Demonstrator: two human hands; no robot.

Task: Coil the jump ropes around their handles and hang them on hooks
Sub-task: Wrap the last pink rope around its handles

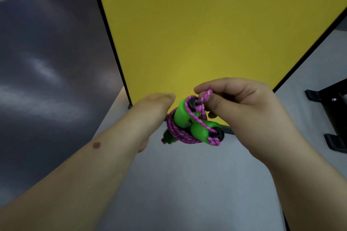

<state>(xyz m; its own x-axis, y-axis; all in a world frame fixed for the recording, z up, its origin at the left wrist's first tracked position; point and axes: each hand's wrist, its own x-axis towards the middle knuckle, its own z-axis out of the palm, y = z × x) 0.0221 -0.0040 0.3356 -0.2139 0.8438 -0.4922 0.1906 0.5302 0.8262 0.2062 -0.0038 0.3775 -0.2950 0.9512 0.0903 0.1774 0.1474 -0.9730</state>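
Observation:
A jump rope with two bright green handles and a pink-and-purple braided cord is held in front of a yellow panel. The cord is wound in several turns round both handles. My left hand holds the bundle from behind; its fingers are hidden behind the handles. My right hand pinches a short loop of the cord between thumb and forefinger just above the upper handle's black end cap. No hook is visible.
A yellow panel with a black frame stands straight ahead. A dark glossy wall is on the left. Black brackets sit at the right edge on the pale grey floor.

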